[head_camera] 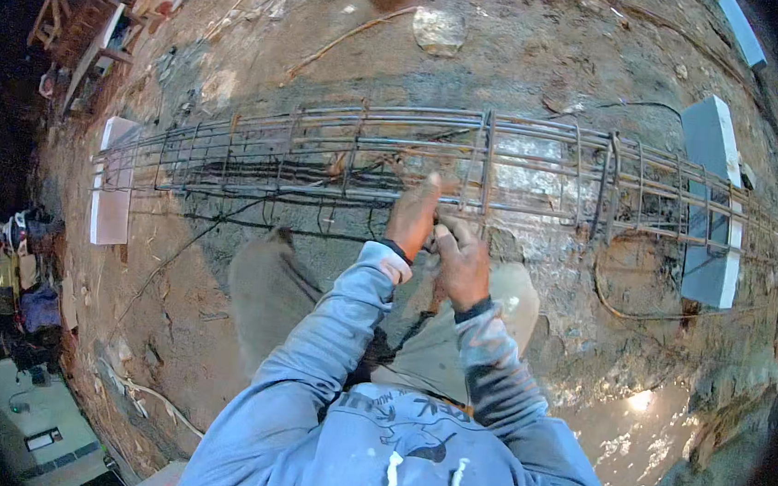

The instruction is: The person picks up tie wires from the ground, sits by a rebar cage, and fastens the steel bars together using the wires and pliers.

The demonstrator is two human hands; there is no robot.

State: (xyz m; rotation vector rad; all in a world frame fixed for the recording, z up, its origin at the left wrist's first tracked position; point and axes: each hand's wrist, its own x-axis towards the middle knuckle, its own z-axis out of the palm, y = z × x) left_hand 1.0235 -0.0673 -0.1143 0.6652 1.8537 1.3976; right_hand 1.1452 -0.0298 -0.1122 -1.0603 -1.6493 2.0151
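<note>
A long rebar cage of thin steel bars and rectangular stirrups lies across the ground before me. My left hand is at its near-side bar, around the middle of the cage, thumb pointing away from me. The left fingers are mostly hidden, so their grip is unclear. Close beside it, just on my side of the near bar, my right hand has its fingers curled and thumb pressed in. Something small and dark shows at the right fingertips, too small to identify. My knees are bent below the cage.
White blocks support the cage at the left and right. A bent rod curves beneath its right part. A pale flat stone lies beyond on muddy ground. Shallow water glints at lower right. Wooden furniture stands far left.
</note>
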